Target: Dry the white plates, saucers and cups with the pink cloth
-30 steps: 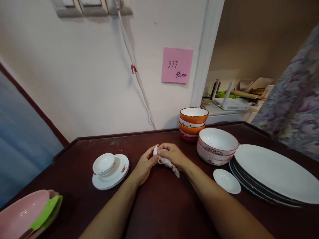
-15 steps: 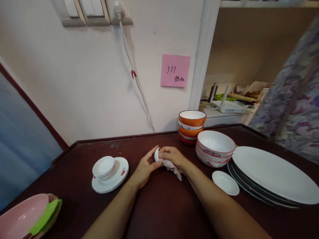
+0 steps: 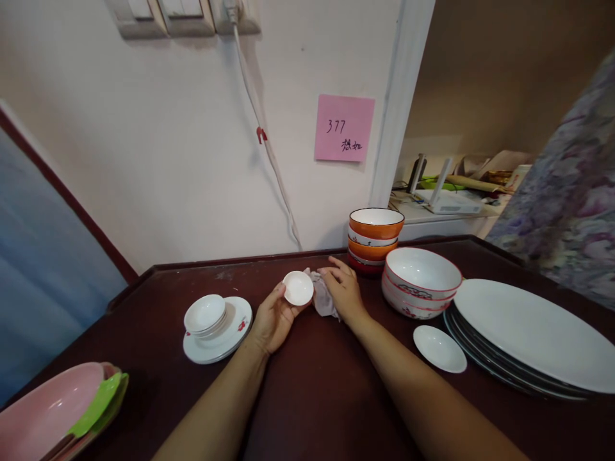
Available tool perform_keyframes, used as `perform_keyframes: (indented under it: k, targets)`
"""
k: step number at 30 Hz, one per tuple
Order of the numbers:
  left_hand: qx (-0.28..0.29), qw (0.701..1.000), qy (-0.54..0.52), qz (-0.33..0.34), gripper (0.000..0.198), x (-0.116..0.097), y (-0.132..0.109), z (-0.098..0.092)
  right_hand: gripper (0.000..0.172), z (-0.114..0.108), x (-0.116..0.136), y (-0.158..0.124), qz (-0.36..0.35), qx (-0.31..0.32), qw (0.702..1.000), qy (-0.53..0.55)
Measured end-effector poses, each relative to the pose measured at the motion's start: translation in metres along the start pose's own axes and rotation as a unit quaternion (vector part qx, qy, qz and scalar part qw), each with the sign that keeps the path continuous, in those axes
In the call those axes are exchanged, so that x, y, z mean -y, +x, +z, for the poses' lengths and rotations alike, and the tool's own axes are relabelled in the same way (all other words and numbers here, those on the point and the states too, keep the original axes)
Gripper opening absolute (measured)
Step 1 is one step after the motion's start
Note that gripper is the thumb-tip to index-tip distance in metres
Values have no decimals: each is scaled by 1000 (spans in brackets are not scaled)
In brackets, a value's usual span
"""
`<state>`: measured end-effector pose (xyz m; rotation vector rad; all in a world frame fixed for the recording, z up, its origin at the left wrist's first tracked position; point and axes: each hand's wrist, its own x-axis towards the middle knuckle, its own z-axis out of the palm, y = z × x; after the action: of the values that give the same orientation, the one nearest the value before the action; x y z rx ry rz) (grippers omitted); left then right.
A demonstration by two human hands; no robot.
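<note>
My left hand holds a small white dish by its edge, its hollow side facing me. Just right of it, my right hand grips a crumpled pale cloth, which hangs below the fingers. The cloth is close to the dish's right rim; whether they touch I cannot tell. To the left, a stack of small white dishes rests on white plates with red flower prints. A single small white dish lies on the table to the right of my right forearm.
Orange and white bowls are stacked near the wall. White bowls with red rims stand before them, beside a stack of large oval plates. Pink dishes with green leaf shapes sit at the near left of the dark table.
The small dish has turned from edge-on to facing me. My right hand has drawn away from its inside to the right, with the cloth. The view has shifted slightly.
</note>
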<state>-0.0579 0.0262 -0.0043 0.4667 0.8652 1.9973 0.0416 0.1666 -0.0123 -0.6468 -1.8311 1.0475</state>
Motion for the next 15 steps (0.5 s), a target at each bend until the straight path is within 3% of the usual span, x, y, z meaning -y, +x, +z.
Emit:
perform_keyframes:
  k: [4,10,15]
  targets:
    - [-11,1000,-5,3,39,0,2,0,25,-6,18,-10,-124,-3,990,-72]
    - [-13,1000,-24,-2,40,-2,5,-4,20,-2,33,-27,-323,156,915,-186]
    - [-7,999,-35,-17,38,-4,6,-3,20,4,33,-27,-386,117,869,-287]
